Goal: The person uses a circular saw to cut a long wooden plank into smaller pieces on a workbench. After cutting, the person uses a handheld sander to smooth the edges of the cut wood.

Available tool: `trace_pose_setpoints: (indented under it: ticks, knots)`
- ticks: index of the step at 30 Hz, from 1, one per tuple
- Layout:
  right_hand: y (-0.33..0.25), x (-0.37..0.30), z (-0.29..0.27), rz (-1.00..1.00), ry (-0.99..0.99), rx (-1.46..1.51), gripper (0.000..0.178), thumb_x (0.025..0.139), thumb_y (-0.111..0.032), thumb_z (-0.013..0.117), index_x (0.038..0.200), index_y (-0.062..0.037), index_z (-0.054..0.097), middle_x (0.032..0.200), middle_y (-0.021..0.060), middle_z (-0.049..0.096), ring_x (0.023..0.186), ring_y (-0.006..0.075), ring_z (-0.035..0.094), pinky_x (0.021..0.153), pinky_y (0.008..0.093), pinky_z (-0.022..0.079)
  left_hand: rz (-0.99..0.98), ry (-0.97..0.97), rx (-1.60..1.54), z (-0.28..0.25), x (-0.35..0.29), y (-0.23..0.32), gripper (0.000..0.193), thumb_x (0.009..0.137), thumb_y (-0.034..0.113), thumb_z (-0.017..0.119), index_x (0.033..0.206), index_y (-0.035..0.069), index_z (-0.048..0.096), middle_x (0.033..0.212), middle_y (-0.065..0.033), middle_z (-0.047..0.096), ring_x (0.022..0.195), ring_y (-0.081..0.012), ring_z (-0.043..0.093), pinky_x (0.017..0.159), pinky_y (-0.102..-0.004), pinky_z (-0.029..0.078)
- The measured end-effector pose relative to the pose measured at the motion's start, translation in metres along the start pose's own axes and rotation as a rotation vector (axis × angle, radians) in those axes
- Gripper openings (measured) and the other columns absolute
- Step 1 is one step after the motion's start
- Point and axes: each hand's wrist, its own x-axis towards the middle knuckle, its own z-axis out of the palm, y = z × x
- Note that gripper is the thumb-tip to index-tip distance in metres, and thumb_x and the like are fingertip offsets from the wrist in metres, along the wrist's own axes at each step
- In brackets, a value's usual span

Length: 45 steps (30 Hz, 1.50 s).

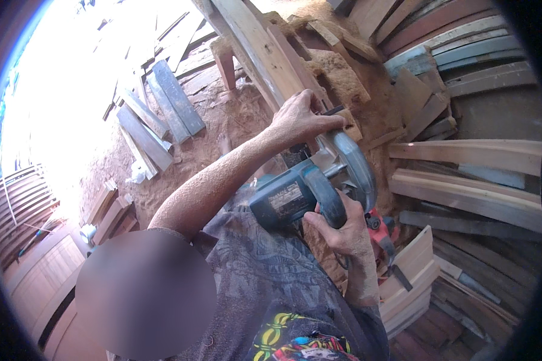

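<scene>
A teal circular saw (283, 195) with a grey blade guard lies across the end of a long wooden plank (256, 45). My right hand (346, 231) is closed round the saw's dark rear handle. My left hand (298, 120) grips the plank just ahead of the saw, its fingers curled over and its thumb stretched toward the guard. A short dark bar (333, 111) shows beside that thumb; I cannot tell what it belongs to. Sawdust coats both forearms. The blade and the underside of the saw are hidden.
Sawdust-covered wood blocks (337, 72) lie beside the plank. To the right are stacked boards (470, 153), a red power tool (379, 231) and pale cut pieces (412, 277). Grey boards (174, 99) rest on the sandy ground at left, near a panelled wooden door (45, 274).
</scene>
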Motion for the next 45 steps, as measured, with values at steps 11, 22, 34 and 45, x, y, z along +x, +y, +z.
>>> trace_pose_setpoints:
  ticks: [11, 22, 34, 45]
  knots:
    - [-0.009, 0.004, 0.003, 0.024, 0.006, 0.053, 0.020, 0.089, -0.009, 0.085, 0.095, -0.0027, 0.066, 0.076, -0.0016, 0.060, 0.073, 0.0081, 0.056, 0.070, 0.0288, 0.047, 0.093, 0.126, 0.210, 0.007, 0.012, -0.019, 0.078, 0.077, 0.061, 0.084, 0.113, -0.008, 0.078, 0.102, -0.0240, 0.078, 0.101, -0.0361, 0.077, 0.096, -0.0463, 0.058]
    - [-0.004, 0.006, 0.002, -0.013, -0.011, -0.012, 0.024, 0.089, -0.015, 0.085, 0.102, -0.0023, 0.069, 0.083, 0.0074, 0.074, 0.077, 0.0167, 0.072, 0.073, 0.0343, 0.056, -0.051, 0.041, 0.155, -0.006, 0.006, -0.007, 0.104, 0.071, 0.075, 0.085, 0.118, -0.018, 0.071, 0.123, -0.0391, 0.063, 0.123, -0.0458, 0.065, 0.103, -0.0503, 0.055]
    - [-0.009, 0.009, 0.009, -0.051, 0.020, 0.074, 0.019, 0.090, -0.008, 0.084, 0.098, -0.0024, 0.067, 0.080, -0.0006, 0.064, 0.074, 0.0079, 0.059, 0.072, 0.0285, 0.050, -0.014, 0.044, 0.098, -0.008, 0.011, -0.017, 0.083, 0.076, 0.067, 0.085, 0.108, -0.009, 0.081, 0.099, -0.0303, 0.075, 0.095, -0.0339, 0.077, 0.086, -0.0466, 0.061]
    - [-0.012, 0.015, 0.009, -0.065, 0.016, 0.041, 0.020, 0.091, -0.011, 0.084, 0.099, -0.0031, 0.068, 0.077, -0.0009, 0.063, 0.073, 0.0080, 0.059, 0.070, 0.0285, 0.050, -0.123, -0.137, 0.036, -0.022, 0.014, -0.014, 0.117, 0.071, 0.085, 0.078, 0.122, -0.019, 0.064, 0.127, -0.0341, 0.062, 0.120, -0.0475, 0.066, 0.099, -0.0534, 0.057]
